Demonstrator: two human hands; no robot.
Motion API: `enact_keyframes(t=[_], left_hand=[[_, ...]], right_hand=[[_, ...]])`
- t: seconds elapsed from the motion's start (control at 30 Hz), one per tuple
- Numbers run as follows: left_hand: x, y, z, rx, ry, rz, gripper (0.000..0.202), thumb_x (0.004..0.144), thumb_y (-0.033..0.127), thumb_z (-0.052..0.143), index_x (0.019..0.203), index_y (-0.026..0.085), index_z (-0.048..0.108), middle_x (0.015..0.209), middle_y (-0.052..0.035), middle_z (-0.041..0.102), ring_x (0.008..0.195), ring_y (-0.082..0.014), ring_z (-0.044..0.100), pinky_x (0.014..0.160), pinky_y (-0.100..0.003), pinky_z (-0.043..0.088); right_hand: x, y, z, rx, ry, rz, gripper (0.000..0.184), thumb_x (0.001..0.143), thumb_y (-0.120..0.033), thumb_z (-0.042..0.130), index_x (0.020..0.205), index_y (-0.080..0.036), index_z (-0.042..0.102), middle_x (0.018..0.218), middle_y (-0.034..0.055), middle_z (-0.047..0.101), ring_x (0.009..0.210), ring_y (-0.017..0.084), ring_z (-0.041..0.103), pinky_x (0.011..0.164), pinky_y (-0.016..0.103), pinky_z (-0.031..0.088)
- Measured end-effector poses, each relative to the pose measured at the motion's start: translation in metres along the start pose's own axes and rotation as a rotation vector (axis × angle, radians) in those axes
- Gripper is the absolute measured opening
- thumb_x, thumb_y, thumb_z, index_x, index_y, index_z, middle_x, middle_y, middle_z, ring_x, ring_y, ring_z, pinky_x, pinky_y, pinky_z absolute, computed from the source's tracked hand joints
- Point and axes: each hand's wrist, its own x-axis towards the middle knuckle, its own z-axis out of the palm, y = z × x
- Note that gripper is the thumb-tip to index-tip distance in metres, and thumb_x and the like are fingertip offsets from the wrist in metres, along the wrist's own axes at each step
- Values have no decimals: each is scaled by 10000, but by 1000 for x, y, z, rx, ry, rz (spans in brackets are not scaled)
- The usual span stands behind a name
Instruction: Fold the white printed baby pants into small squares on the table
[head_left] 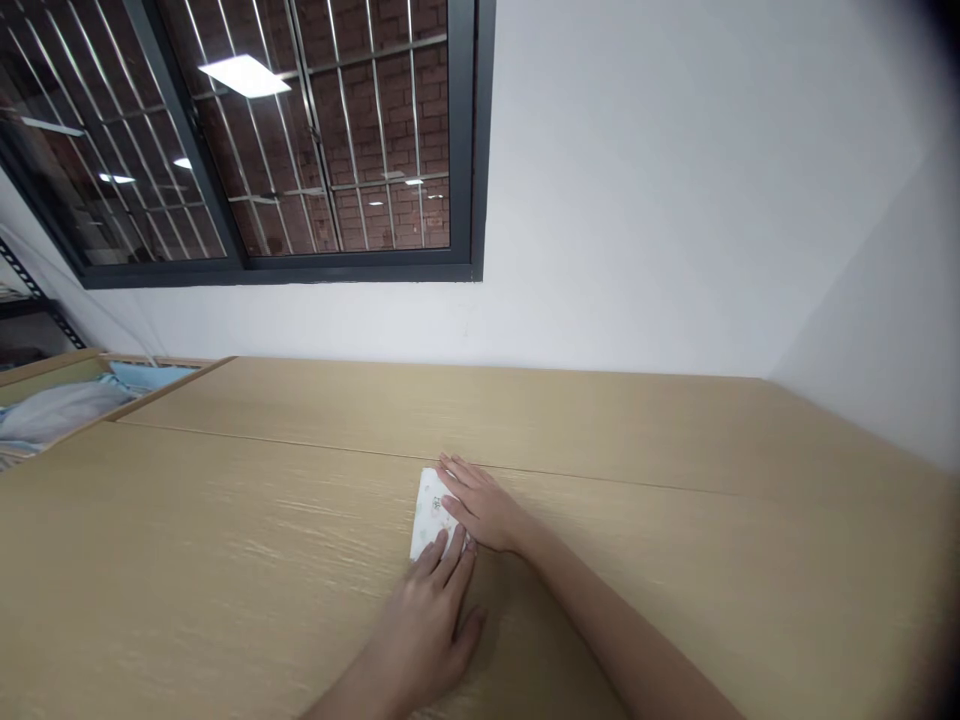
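A small folded white cloth (429, 508) with a faint printed pattern lies flat on the wood-coloured table (247, 560). My left hand (431, 610) reaches in from below, its outstretched fingers resting on the cloth's near edge and the thumb apart. From the right, my right hand (484, 508) lies flat over the cloth's right side, fingertips at its far corner. Both hands are open and press on the cloth rather than grasp it. The part of the cloth under the fingers is hidden.
A thin seam (300, 443) runs across the table beyond the cloth. At the far left, a wooden-edged bin (161, 398) holds pale and blue fabric or bags. Behind the table stands a white wall (637, 200) with a dark-framed barred window (360, 265).
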Motion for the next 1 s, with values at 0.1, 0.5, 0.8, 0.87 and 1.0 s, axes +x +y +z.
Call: enact_keyframes(t=[0.1,0.5,0.8,0.87,1.0], left_hand=[[1,-2,-2,-53,-3,-10,651,968,348,492,1560,165,294,1624,-87,320,1486,-346,322,1196,-521,400],[10,-15,-22,-219,216,-341,365,987,420,434,1239,178,541,1211,-142,612,1137,-300,579,989,-504,491],[15,-42,-20,-27,111,-580,386,998,499,336,938,181,546,988,-118,604,973,-325,569,891,-468,427],[16,-44,-19,-44,104,-576,388,997,497,318,908,192,541,970,-117,607,954,-321,566,878,-457,412],[16,-46,-13,-150,127,-537,378,977,493,326,861,200,534,945,-119,626,940,-310,568,874,-452,378]], right_hand=[[-1,-3,2,15,66,8,524,1072,-391,315,1539,-164,389,1567,124,428,1451,254,365,1190,445,318],[-6,-10,6,-82,316,104,481,1001,-327,466,1438,-129,429,1317,185,552,1203,308,506,1029,481,433],[-5,-13,8,-167,371,125,272,1008,-270,458,1241,-156,538,1118,123,597,1025,278,517,909,429,435],[-5,-13,9,-170,381,136,247,1001,-262,468,1210,-155,546,1100,119,597,1019,276,516,905,422,430],[-5,-11,10,-152,385,139,175,993,-255,468,1104,-160,566,1054,113,599,999,270,519,901,412,429]])
